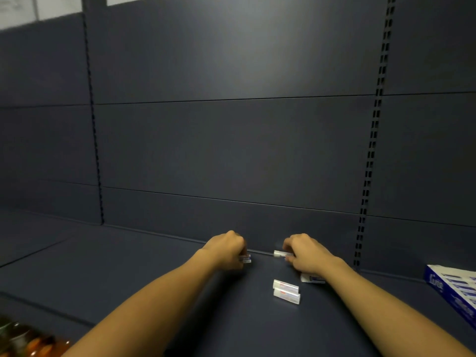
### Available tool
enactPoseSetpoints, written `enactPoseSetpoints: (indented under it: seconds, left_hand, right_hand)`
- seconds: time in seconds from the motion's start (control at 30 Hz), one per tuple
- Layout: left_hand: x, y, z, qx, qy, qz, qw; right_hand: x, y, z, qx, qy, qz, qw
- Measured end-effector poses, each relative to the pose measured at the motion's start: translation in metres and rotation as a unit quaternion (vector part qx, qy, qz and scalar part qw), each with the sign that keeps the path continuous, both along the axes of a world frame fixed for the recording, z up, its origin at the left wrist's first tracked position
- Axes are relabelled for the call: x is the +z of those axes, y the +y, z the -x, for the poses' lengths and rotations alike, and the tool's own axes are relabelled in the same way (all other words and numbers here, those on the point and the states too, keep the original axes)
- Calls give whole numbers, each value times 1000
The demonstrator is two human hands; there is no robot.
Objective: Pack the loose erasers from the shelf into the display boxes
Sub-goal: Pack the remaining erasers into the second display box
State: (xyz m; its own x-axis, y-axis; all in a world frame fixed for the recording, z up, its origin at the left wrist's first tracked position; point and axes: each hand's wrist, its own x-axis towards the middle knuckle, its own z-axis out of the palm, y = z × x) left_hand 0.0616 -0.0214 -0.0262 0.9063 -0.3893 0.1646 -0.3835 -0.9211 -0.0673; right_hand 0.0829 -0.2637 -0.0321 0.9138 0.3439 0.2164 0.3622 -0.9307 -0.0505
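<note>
**Both hands gathering erasers at the back of the shelf**

Head view: both arms reach deep across the dark shelf (128, 279) to its rear wall. The left hand (226, 249) sits at about 11 o'clock from the loose pile, its fingers curled tight around an eraser (246, 258) whose printed end pokes out. The right hand (306, 253), at about 1 o'clock, pinches a 2nd eraser (280, 253) by one end. 2 more erasers (286, 291) lie side by side, touching, near 6 o'clock of the hands, and another (312, 279) is half hidden under the right wrist. The display box (456, 289) waits at the far 3 o'clock edge, well apart.

To do this well, I'd say each hand should seat its eraser firmly, lift clear, then carry right and slot them label-up, aligned with the rows.
</note>
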Motion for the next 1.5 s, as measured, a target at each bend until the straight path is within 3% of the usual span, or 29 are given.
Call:
enactPoseSetpoints:
  seconds: [0.57,0.93,1.2,1.5]
  left_hand:
    - [-8,69,32,27,-6,27,999]
    - [-10,80,22,26,6,56,998]
    - [10,47,-4,-35,-29,37,998]
    - [16,-37,-22,-113,-53,23,992]
  right_hand:
    - [-15,38,-30,-72,-3,86,994]
    - [-5,42,-24,-122,76,3,990]
    - [14,47,-4,-131,-23,40,990]
    - [29,-13,42,-182,-104,113,971]
